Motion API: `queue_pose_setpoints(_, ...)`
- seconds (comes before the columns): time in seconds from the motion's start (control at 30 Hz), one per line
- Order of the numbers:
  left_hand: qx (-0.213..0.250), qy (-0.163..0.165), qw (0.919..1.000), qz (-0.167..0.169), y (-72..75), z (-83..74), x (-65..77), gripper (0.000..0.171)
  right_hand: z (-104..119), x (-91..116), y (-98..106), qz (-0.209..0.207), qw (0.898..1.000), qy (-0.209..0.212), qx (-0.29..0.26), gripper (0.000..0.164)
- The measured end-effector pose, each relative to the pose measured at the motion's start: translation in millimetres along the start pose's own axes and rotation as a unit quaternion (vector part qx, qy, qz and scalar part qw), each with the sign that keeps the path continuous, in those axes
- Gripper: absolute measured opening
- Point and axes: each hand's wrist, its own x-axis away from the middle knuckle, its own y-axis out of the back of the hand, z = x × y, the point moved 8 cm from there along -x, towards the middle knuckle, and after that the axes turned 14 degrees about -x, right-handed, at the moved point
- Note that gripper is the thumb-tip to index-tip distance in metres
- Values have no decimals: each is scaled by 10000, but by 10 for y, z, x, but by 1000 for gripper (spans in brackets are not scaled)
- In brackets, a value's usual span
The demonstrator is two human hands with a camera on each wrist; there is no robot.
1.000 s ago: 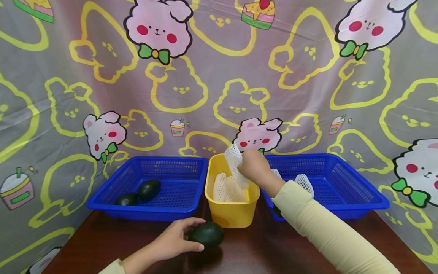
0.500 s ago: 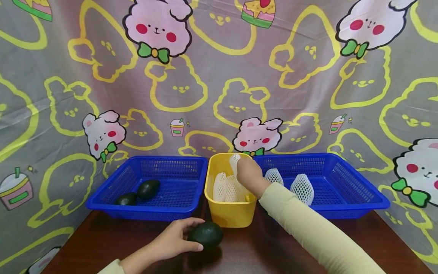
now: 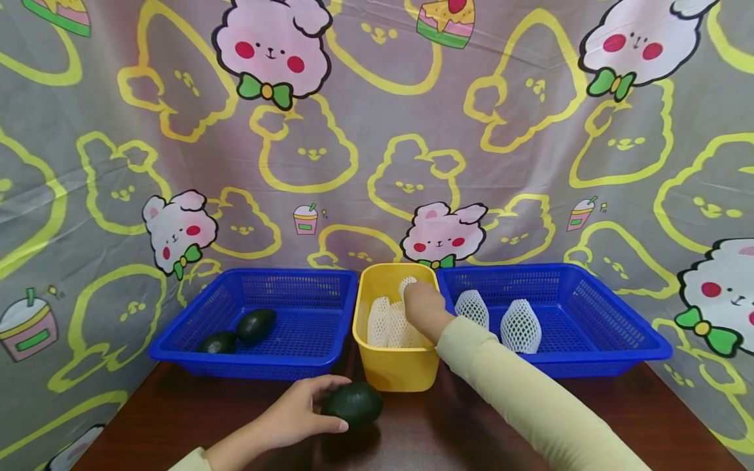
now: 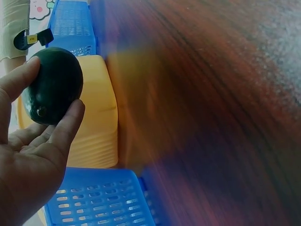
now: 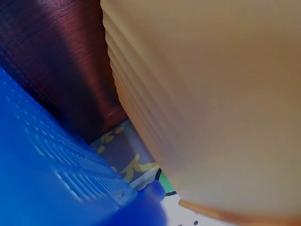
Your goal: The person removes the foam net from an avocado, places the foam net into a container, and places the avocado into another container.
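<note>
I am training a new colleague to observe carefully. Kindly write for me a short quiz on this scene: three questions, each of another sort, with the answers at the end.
1. Multiple choice. What does the left hand hold? A) a white net; B) a dark green fruit; C) nothing.

2. Counting. In the head view, how many white-netted pieces can be seen in the right blue basket?

3. Fill in the colour. The right hand reaches into the ____ bin, which stands between that basket and the left blue basket.

Key: 1. B. 2. Two. 3. Yellow.
</note>
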Motion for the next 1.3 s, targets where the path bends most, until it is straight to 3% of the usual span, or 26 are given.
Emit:
queue_pose_setpoints(0.17, 37, 33, 10000, 25, -5, 6, -4, 58, -13, -7, -43, 32, 9999, -109, -50, 8)
queue_pose_setpoints(0.5, 31, -126, 9999, 7, -20, 1, -2, 58, 28, 19, -95, 77, 9994, 235, 226, 7)
queue_pose_setpoints(0.77, -18, -52, 10000, 1, -13, 17, -7, 58, 71, 25, -94, 229, 9987, 367, 283, 6)
queue_pose_setpoints(1.3, -110, -48, 9999, -45, 56, -17, 20, 58, 232, 129, 68, 252, 9966, 723, 310, 17)
